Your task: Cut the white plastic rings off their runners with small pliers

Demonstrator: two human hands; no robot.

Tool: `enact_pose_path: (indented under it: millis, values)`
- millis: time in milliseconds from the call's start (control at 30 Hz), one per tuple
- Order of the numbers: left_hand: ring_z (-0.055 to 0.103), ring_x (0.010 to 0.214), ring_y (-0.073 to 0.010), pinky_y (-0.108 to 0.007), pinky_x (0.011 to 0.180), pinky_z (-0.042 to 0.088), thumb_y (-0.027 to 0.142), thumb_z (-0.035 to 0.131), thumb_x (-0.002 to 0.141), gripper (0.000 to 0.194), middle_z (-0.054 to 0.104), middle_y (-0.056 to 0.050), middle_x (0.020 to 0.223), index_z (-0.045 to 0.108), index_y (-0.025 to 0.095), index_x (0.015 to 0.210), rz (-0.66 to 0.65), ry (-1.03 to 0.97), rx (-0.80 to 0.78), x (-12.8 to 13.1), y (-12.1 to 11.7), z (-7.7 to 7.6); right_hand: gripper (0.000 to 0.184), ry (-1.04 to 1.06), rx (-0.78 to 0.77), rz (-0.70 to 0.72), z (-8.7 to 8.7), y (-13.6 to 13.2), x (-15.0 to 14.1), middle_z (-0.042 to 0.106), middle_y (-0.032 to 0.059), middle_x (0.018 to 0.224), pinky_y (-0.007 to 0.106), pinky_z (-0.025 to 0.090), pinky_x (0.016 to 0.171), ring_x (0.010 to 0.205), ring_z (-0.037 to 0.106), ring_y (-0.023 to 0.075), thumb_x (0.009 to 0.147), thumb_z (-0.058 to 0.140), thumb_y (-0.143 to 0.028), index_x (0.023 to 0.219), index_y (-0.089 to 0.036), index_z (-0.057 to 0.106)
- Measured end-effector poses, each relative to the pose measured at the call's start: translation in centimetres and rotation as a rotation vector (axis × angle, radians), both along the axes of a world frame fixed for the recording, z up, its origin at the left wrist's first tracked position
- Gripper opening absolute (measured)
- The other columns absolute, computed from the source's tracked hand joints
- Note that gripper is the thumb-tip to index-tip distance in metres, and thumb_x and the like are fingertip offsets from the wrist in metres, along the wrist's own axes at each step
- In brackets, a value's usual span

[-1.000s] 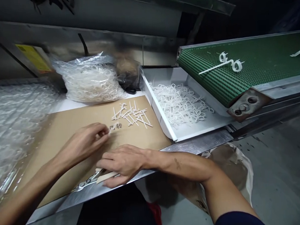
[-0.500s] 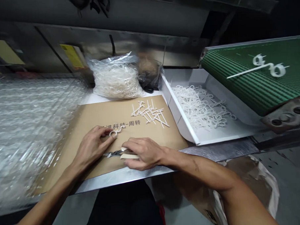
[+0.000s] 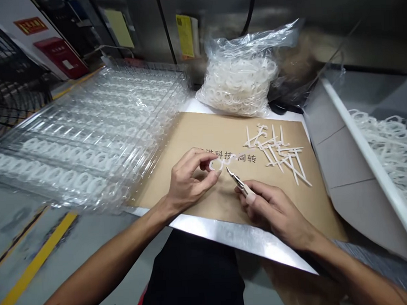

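Between thumb and fingertips, my left hand [image 3: 191, 175] pinches a white plastic ring [image 3: 216, 164] with a thin runner sticking out to the right. My right hand [image 3: 271, 205] is closed round the pale handles of a pair of nippers [image 3: 239, 181]. Their metal jaws point up and left, a short way from the ring and apart from it. Both hands are over a brown cardboard sheet [image 3: 202, 134] printed with dark characters. To the right on this sheet lies a loose pile of white plastic sprue sticks [image 3: 279, 151].
Clear plastic trays [image 3: 97, 116] with rows of white rings stand on the left. A clear bag of white rings [image 3: 240, 79] sits behind the cardboard. At right is a white bin [image 3: 355, 155] holding many loose rings [image 3: 392, 139]. The table's metal edge [image 3: 234, 236] runs in front.
The view has swung to the left, bringing the trays into sharper sight. The nippers have turned from lying nearly level to pointing up towards the ring. My left hand still pinches the ring.
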State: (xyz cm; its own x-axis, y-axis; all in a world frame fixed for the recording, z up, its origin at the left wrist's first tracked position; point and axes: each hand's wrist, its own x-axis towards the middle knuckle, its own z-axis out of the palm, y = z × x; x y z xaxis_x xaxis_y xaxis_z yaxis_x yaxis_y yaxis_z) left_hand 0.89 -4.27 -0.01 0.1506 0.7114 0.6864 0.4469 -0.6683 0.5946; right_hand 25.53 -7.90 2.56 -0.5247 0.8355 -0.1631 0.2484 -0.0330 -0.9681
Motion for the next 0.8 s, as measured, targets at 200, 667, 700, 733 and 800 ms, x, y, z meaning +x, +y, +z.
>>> enact_pose_path:
  millis: [200,667,700,733,800]
  values:
    - [0.065,0.079,-0.0136,-0.029,0.073,0.058,0.017,0.077,0.090,0.029,0.069,-0.006,0.096,0.071,0.018,0.119,-0.058,-0.078,0.004,-0.05,-0.46,0.28,0.030,0.046,-0.068,0.004,0.08,-0.49,0.03,0.060,0.0019,0.093,0.026,0.043,0.060,0.073,0.050,0.0139,0.109,0.049,-0.048,0.111,-0.021,0.064]
    - [0.066,0.075,-0.0132,-0.026,0.067,0.058,0.024,0.081,0.090,0.025,0.069,-0.004,0.088,0.072,0.017,0.113,-0.083,-0.037,0.000,0.26,-0.53,0.63,0.032,0.080,-0.107,-0.001,0.12,-0.58,-0.08,0.061,0.0044,0.092,0.027,0.043,0.059,0.076,0.055,0.0169,0.108,0.050,-0.049,0.101,-0.021,0.063]
    - [0.066,0.075,-0.0134,-0.027,0.067,0.058,0.023,0.081,0.090,0.025,0.069,-0.004,0.087,0.072,0.018,0.113,-0.080,-0.033,-0.002,0.26,-0.53,0.64,0.033,0.083,-0.107,-0.002,0.18,-0.57,-0.13,0.061,0.0045,0.091,0.028,0.044,0.060,0.076,0.055,0.0171,0.108,0.051,-0.050,0.101,-0.021,0.064]
    - [0.067,0.075,-0.0136,-0.027,0.067,0.058,0.023,0.081,0.090,0.025,0.069,-0.003,0.087,0.072,0.018,0.113,-0.076,-0.029,-0.002,0.26,-0.54,0.65,0.033,0.087,-0.109,-0.005,0.23,-0.56,-0.17,0.061,0.0045,0.090,0.028,0.044,0.060,0.075,0.055,0.0172,0.107,0.051,-0.050,0.102,-0.020,0.064]
    - [0.067,0.075,-0.0136,-0.027,0.068,0.058,0.022,0.081,0.089,0.025,0.070,-0.003,0.087,0.072,0.018,0.113,-0.072,-0.022,0.002,0.26,-0.56,0.66,0.034,0.093,-0.108,-0.007,0.29,-0.55,-0.23,0.061,0.0039,0.089,0.028,0.045,0.062,0.075,0.054,0.0170,0.107,0.051,-0.051,0.101,-0.021,0.065]
